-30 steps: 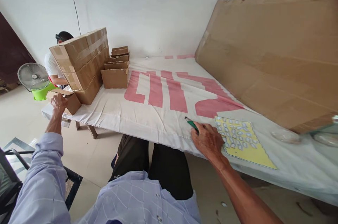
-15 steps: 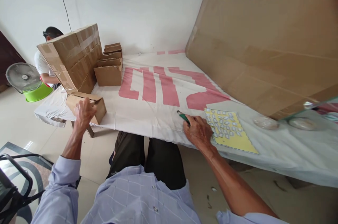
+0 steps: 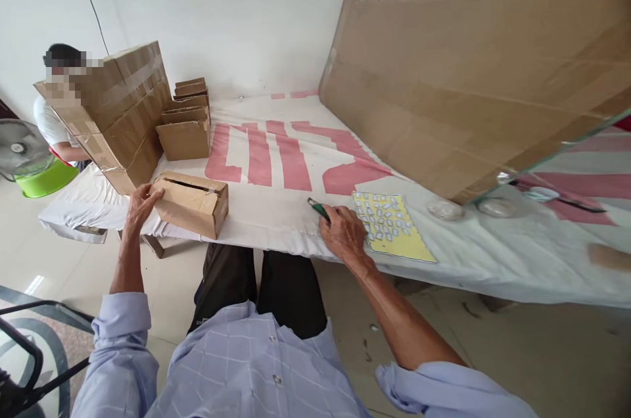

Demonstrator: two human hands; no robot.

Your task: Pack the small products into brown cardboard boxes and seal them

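Observation:
A small brown cardboard box (image 3: pixel 190 208) lies at the table's near edge, a narrow dark gap running along its top. My left hand (image 3: pixel 142 204) grips its left end, thumb on the upper edge; the fingertips are partly hidden. My right hand (image 3: pixel 345 232) rests on the cloth, wrapped round a green utility knife (image 3: pixel 319 209) whose tip points up and left, away from the box. Just right of that hand lies a yellow sheet (image 3: pixel 409 247) bearing rows of small whitish pieces.
Taped cartons (image 3: pixel 133 99) are stacked at the left, with open small boxes (image 3: pixel 185 140) beside them. A large cardboard panel (image 3: pixel 473 76) leans at the right. Two round clear-wrapped things, the nearer being a wrapped bundle (image 3: pixel 445 209), lie below it. A co-worker (image 3: pixel 46 122) sits behind the cartons.
The box has shifted right and now lies further onto the table. My left hand has gone from its top to its left end. The right hand keeps the knife; the view has swung right.

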